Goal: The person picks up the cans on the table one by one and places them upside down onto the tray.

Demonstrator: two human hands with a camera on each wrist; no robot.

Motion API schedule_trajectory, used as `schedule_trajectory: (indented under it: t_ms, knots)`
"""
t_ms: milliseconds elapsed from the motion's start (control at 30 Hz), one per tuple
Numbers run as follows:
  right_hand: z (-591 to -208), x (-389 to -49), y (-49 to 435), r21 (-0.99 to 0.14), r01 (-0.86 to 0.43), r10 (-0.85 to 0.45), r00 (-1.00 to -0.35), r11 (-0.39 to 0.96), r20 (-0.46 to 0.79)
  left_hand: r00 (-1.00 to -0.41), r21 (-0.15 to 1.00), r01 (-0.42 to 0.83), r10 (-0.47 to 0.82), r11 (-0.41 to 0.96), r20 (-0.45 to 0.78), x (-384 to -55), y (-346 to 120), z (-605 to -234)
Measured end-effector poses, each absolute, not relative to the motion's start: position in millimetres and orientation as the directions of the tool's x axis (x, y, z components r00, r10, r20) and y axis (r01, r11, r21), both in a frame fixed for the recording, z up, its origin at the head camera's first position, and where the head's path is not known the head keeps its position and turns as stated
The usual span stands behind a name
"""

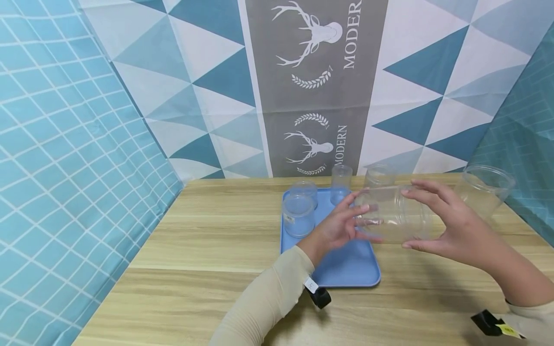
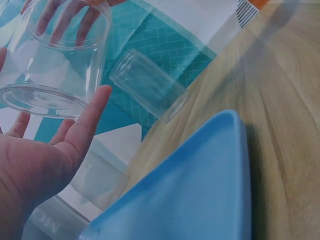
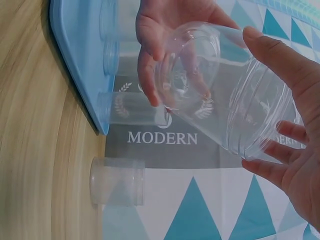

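Note:
A large clear plastic jar (image 1: pixel 391 214) lies tilted on its side in the air between my two hands, over the right side of the blue tray (image 1: pixel 346 269). My right hand (image 1: pixel 454 223) grips it round the ridged neck end, thumb on one side and fingers on the other, as the right wrist view shows. At the jar's base is my left hand (image 1: pixel 339 226), its fingers spread and fairly straight against the bottom. Through the clear wall (image 3: pixel 200 85) some left fingers show. On the tray stand two short jars (image 1: pixel 298 218) and a narrow tall one (image 1: pixel 341 185).
Behind the tray's right corner another clear jar (image 1: pixel 379 174) stands on the wooden table (image 1: pixel 207 240). A wide-mouthed clear jar (image 1: pixel 484 192) stands at the right, behind my right hand. Patterned cloth (image 1: pixel 207 86) hangs along the table's back edge.

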State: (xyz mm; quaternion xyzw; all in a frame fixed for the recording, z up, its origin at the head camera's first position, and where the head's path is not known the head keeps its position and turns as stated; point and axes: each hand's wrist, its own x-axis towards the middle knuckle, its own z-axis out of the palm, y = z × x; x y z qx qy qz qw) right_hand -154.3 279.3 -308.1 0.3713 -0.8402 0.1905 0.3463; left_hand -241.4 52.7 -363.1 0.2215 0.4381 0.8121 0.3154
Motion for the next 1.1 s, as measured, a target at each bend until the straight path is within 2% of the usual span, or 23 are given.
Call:
schedule_trajectory:
  t_ms: [167,433,567,667,767,1000,1100]
  knots:
    - [-305.5,-152.2,276.0,-0.075,-0.760,-0.492,-0.489,0.645,0.721,-0.704,0.861,-0.280,0.701,-0.424,0.116,-242.6,49.3,-358.4]
    - [-302.8,-151.8,274.9,-0.095,-0.776,-0.459,-0.461,0.624,0.759,-0.702,0.876,-0.242,0.699,-0.418,0.139,-247.2,42.6,-354.7]
    - [-303.8,-152.8,277.9,-0.143,-0.791,-0.428,-0.462,0.594,0.777,-0.694,0.869,-0.240,0.703,-0.434,0.159,-250.1,38.9,-353.3]
    - [-306.6,-152.5,282.0,-0.235,-0.803,-0.389,-0.493,0.548,0.778,-0.674,0.864,-0.239,0.716,-0.444,0.182,-252.3,37.0,-351.3]
    - [-309.7,-149.6,285.1,-0.344,-0.785,-0.329,-0.552,0.516,0.766,-0.663,0.870,-0.220,0.722,-0.442,0.199,-253.5,35.7,-348.7]
    - [-319.8,-146.0,282.9,-0.560,-0.635,-0.158,-0.724,0.532,0.671,-0.675,0.879,-0.175,0.704,-0.444,0.221,-254.7,32.7,-344.7]
    - [-326.3,-150.1,283.3,-0.629,-0.566,-0.132,-0.790,0.533,0.599,-0.680,0.879,-0.173,0.700,-0.445,0.220,-254.8,30.8,-342.3]
